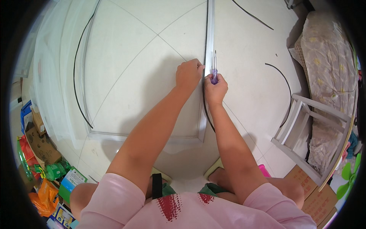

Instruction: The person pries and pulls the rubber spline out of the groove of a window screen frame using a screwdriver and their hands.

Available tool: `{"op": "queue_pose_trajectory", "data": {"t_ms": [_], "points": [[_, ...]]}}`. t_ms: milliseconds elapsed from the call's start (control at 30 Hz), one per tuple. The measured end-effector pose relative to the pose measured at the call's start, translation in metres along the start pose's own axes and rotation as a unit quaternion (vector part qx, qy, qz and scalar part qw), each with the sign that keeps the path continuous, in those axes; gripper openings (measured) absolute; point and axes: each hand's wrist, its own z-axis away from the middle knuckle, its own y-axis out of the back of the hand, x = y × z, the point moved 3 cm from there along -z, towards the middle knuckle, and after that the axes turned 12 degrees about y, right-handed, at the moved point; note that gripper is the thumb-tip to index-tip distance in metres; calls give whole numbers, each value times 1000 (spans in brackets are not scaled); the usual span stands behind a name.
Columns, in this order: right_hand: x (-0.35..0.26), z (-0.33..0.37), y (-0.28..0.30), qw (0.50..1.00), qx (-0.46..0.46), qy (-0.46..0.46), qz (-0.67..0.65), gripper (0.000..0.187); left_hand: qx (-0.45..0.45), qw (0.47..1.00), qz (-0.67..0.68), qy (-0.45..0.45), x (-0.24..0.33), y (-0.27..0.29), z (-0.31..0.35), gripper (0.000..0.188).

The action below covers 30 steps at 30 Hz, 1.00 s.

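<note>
A pale metal frame (pixel 183 139) lies on the tiled floor in front of me. Along its right rail runs a thin black rubber strip (pixel 206 107), whose near end curves loose past the frame's corner. My left hand (pixel 188 75) is closed, thumb and fingers pinching the strip against the rail. Just nearer and to the right, my right hand (pixel 216 89) grips a screwdriver (pixel 215 63) with a clear purple handle, its shaft pointing away from me. The right thumb and forefinger are next to the strip; whether they touch it I cannot tell.
Another black strip (pixel 75 68) curves along the frame's left side. Two shorter strips (pixel 288 84) lie on the right. A grey wooden rack (pixel 293 116), a covered bundle (pixel 326 61) and cardboard boxes (pixel 320 198) stand at right. Sheer white curtain (pixel 57 76) and bags (pixel 47 192) are at left.
</note>
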Motion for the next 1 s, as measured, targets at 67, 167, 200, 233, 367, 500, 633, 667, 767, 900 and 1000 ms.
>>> {"op": "queue_pose_trajectory", "data": {"t_ms": [67, 167, 200, 233, 367, 500, 633, 667, 767, 900, 1000], "points": [[-1, -1, -1, 1000, -6, -19, -2, 14, -8, 1000, 5, 9, 0, -2, -8, 12], [2, -3, 1, 999, -18, -29, 13, 16, -97, 982, 109, 121, -5, -10, -15, 14], [3, -4, 1, 999, -17, -29, 12, 16, -119, 971, 143, 152, -6, -11, -17, 15], [4, -5, 1, 999, -22, -29, 15, 18, -140, 957, 176, 181, -8, -12, -18, 16], [3, -8, 3, 997, -41, -65, 8, 25, -159, 949, 182, 201, -6, -10, -22, 11], [-1, -10, 3, 995, -56, -75, 24, 28, -186, 924, 228, 245, -9, -8, -28, 11], [-4, -10, -2, 994, -62, -78, 36, 29, -202, 909, 241, 274, -12, -7, -33, 16], [-5, -10, -2, 994, -63, -74, 44, 30, -202, 908, 242, 276, -12, -7, -34, 16], [-12, -11, 1, 992, -77, -78, 70, 31, -204, 929, 160, 263, -8, -5, -37, 17], [-12, -13, 0, 990, -73, -70, 101, 31, -215, 948, 73, 222, 2, -3, -42, 18], [-16, -13, -1, 988, -79, -81, 105, 30, -218, 947, 115, 205, 2, 1, -46, 16]]}}
